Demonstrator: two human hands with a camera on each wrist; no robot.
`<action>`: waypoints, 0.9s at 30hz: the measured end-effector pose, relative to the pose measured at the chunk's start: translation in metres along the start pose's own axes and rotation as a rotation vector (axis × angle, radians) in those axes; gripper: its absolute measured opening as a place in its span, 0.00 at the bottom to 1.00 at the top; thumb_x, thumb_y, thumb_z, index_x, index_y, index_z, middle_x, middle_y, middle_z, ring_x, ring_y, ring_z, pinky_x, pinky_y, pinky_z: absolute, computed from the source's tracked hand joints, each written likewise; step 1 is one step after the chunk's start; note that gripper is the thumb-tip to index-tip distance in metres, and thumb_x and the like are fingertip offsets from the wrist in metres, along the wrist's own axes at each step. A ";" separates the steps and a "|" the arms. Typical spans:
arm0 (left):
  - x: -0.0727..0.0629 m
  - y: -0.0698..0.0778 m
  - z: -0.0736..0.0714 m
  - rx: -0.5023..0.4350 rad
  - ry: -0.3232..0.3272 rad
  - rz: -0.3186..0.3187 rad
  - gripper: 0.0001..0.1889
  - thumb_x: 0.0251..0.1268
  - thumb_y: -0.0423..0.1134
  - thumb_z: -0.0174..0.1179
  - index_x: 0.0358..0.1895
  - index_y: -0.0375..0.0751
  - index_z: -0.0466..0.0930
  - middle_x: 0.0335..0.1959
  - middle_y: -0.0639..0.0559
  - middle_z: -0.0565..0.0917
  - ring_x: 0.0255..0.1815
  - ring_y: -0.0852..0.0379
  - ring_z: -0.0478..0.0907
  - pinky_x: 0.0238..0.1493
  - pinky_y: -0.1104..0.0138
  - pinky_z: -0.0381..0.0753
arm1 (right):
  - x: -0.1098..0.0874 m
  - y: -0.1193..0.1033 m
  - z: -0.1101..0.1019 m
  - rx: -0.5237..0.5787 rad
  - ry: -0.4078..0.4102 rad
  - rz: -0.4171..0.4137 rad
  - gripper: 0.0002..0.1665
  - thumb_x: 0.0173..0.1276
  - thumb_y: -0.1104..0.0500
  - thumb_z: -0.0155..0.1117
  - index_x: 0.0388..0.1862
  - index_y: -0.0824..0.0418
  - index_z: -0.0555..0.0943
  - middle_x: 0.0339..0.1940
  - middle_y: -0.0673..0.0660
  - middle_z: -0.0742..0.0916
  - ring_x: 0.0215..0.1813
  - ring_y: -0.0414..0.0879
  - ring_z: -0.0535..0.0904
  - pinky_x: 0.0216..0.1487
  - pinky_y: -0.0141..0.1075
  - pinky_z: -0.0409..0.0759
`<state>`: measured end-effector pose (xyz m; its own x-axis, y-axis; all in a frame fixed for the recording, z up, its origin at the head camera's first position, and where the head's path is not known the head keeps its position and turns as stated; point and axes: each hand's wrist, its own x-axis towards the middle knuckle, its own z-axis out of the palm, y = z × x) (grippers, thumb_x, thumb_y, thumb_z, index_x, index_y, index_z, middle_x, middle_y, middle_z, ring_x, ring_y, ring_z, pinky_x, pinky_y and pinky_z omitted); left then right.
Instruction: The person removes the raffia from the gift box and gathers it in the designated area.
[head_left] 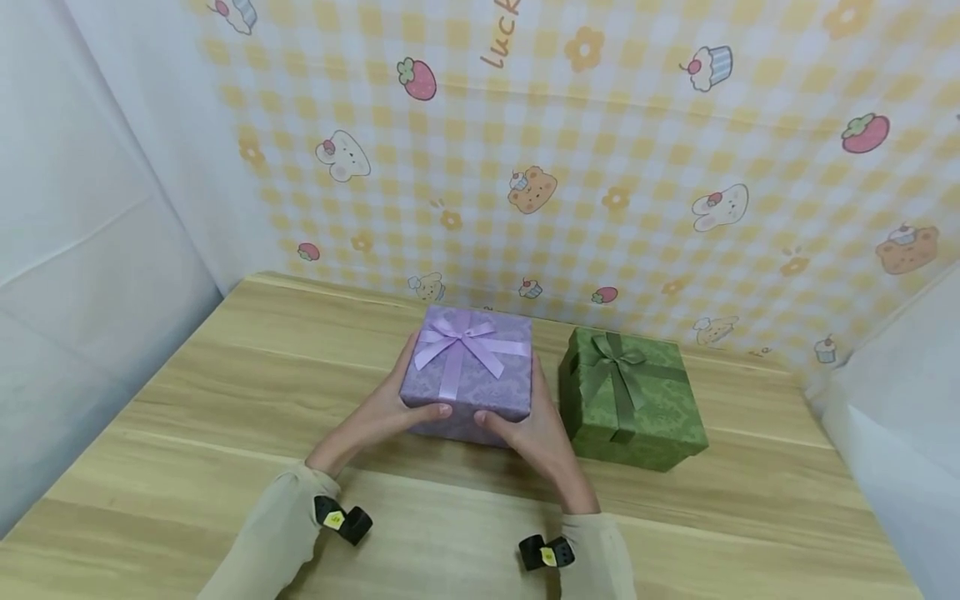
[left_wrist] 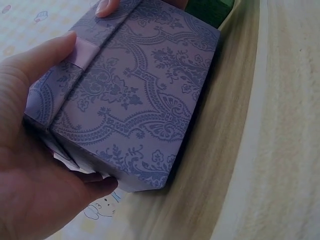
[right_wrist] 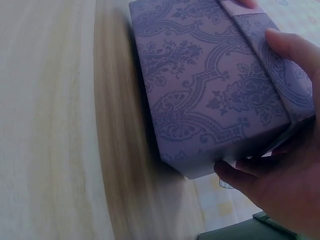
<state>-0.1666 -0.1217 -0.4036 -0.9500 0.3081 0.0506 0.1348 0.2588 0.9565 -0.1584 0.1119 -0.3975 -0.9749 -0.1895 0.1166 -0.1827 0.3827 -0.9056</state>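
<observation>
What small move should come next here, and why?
Probably ease the purple box slightly to the person's left. The left hand and right hand grip it from opposite sides, and the right hand lies in the narrow gap beside the green box, so a little extra room there would likely help avoid a bump.

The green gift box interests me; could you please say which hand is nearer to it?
The right hand: it grips the right side of the purple box, just left of the green gift box. The left hand grips the opposite side, farther left.
</observation>
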 end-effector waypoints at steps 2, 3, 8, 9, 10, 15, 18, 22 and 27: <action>-0.001 0.001 -0.001 -0.003 0.003 -0.006 0.58 0.51 0.48 0.70 0.72 0.69 0.28 0.75 0.45 0.39 0.71 0.40 0.46 0.63 0.41 0.46 | 0.000 0.000 0.001 -0.011 -0.001 0.006 0.69 0.46 0.45 0.76 0.76 0.44 0.39 0.73 0.49 0.57 0.71 0.47 0.53 0.66 0.52 0.53; -0.001 0.001 -0.001 -0.009 0.005 -0.008 0.58 0.51 0.48 0.70 0.72 0.69 0.28 0.75 0.45 0.39 0.71 0.40 0.46 0.63 0.41 0.46 | 0.000 0.000 0.001 -0.016 -0.003 0.015 0.69 0.46 0.44 0.76 0.76 0.44 0.38 0.73 0.49 0.57 0.71 0.46 0.53 0.66 0.52 0.53; -0.002 0.005 -0.002 -0.005 0.012 -0.006 0.58 0.50 0.48 0.70 0.72 0.69 0.29 0.75 0.46 0.40 0.71 0.40 0.46 0.64 0.42 0.46 | -0.001 -0.001 0.000 -0.032 -0.008 0.062 0.71 0.46 0.39 0.74 0.76 0.48 0.35 0.75 0.52 0.52 0.72 0.49 0.49 0.67 0.53 0.51; -0.001 0.006 -0.001 0.000 0.012 -0.005 0.58 0.50 0.49 0.70 0.72 0.69 0.29 0.75 0.46 0.40 0.71 0.40 0.47 0.63 0.42 0.46 | -0.002 -0.001 0.000 -0.031 -0.006 0.070 0.72 0.47 0.39 0.74 0.75 0.48 0.34 0.75 0.53 0.52 0.72 0.49 0.49 0.67 0.53 0.51; -0.001 0.006 -0.001 0.005 0.011 -0.004 0.58 0.50 0.49 0.70 0.72 0.69 0.29 0.75 0.46 0.40 0.71 0.40 0.47 0.64 0.42 0.47 | -0.002 -0.001 0.000 -0.030 -0.004 0.076 0.72 0.47 0.39 0.74 0.75 0.49 0.34 0.75 0.53 0.51 0.73 0.49 0.48 0.67 0.53 0.50; -0.001 0.007 -0.001 0.025 0.014 -0.014 0.59 0.50 0.48 0.70 0.73 0.68 0.29 0.74 0.45 0.41 0.70 0.41 0.48 0.64 0.43 0.48 | -0.002 -0.001 0.000 -0.011 0.000 0.082 0.71 0.47 0.40 0.75 0.75 0.47 0.33 0.75 0.52 0.52 0.72 0.47 0.49 0.67 0.52 0.50; -0.002 0.007 -0.002 0.026 0.019 -0.018 0.59 0.50 0.48 0.70 0.73 0.67 0.28 0.74 0.44 0.41 0.70 0.40 0.47 0.64 0.43 0.48 | -0.001 -0.001 0.000 -0.014 0.000 0.081 0.73 0.47 0.40 0.75 0.75 0.46 0.31 0.75 0.51 0.52 0.72 0.46 0.48 0.67 0.51 0.50; -0.003 0.007 -0.003 0.025 0.023 -0.015 0.59 0.50 0.48 0.70 0.72 0.67 0.27 0.74 0.44 0.40 0.71 0.40 0.46 0.64 0.42 0.47 | -0.001 -0.002 0.001 -0.018 -0.003 0.068 0.73 0.47 0.40 0.74 0.74 0.44 0.29 0.75 0.51 0.51 0.72 0.47 0.49 0.67 0.52 0.50; -0.004 0.008 -0.003 0.022 0.023 0.000 0.59 0.50 0.49 0.70 0.72 0.68 0.27 0.74 0.44 0.39 0.71 0.39 0.45 0.63 0.41 0.47 | -0.003 -0.009 -0.001 -0.019 -0.013 0.069 0.71 0.49 0.44 0.75 0.75 0.43 0.31 0.75 0.52 0.51 0.72 0.49 0.50 0.66 0.53 0.52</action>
<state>-0.1631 -0.1239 -0.3953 -0.9562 0.2872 0.0575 0.1408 0.2785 0.9501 -0.1542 0.1102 -0.3889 -0.9836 -0.1739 0.0484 -0.1174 0.4128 -0.9032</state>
